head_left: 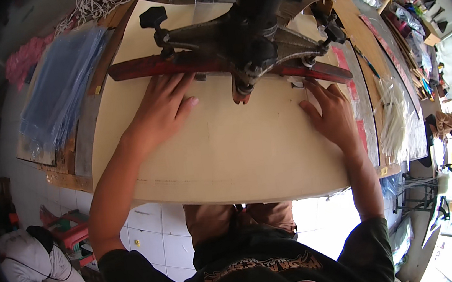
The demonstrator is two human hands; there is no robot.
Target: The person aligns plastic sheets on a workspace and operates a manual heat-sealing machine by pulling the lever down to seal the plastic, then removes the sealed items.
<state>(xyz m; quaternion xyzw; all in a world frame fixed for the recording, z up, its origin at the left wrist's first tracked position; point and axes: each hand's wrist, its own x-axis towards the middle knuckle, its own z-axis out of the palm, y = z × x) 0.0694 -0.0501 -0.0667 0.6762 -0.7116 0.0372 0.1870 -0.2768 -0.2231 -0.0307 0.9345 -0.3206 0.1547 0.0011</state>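
A press head (257, 48) of dark metal, with a long red bar (161, 66) across its underside, stands over a large cream board (226, 141). My left hand (161, 106) lies on the board with its fingers stretched forward, the tips passing under the left part of the bar. Beside them is a small dark piece (200, 77). On the other side, my right hand (333, 111) rests with its fingers apart, fingertips near the bar's right end. A small clear scrap (296, 83) lies by its index finger. Neither hand visibly grips anything.
On the left lies a stack of bluish clear plastic sheets (64, 87), with pink plastic (27, 59) and white cord (99, 5) behind. Clear strips (393, 116) hang over the right side. A co-worker (39, 262) bends low at lower left, near a red stool (72, 231).
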